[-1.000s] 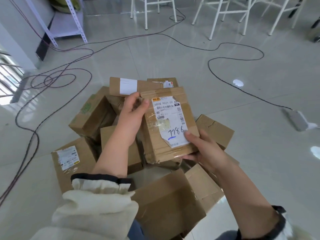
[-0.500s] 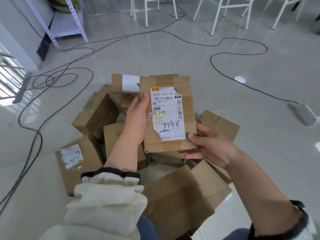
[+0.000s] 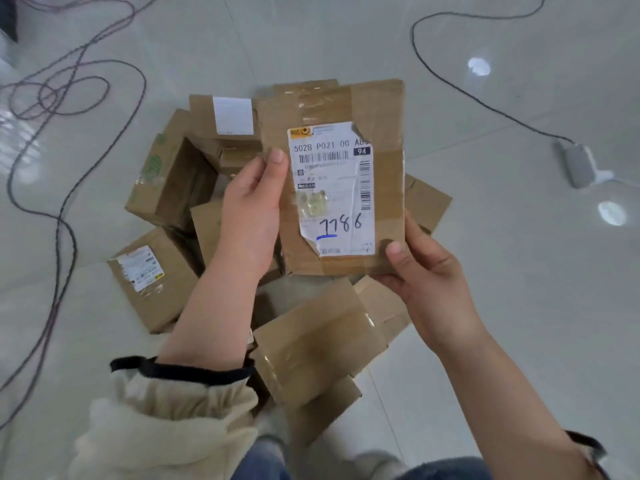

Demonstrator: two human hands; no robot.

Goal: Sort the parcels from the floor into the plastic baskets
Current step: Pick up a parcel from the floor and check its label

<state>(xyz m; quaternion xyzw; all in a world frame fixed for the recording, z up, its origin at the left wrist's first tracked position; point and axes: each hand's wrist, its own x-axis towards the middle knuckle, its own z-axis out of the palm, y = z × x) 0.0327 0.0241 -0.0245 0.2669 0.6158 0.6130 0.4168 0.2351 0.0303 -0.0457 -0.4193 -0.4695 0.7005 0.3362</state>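
Both hands [image 3: 249, 209] hold parcel [image 3: 381, 188] marked "7786".

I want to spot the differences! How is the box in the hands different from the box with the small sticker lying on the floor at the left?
The flat brown cardboard parcel is held up by the left hand and right hand; the chunkier brown cardboard box lies on the floor.
The held parcel's white label is big, torn, with handwritten 7786; the floor box's label is small.
Both are taped brown cardboard.
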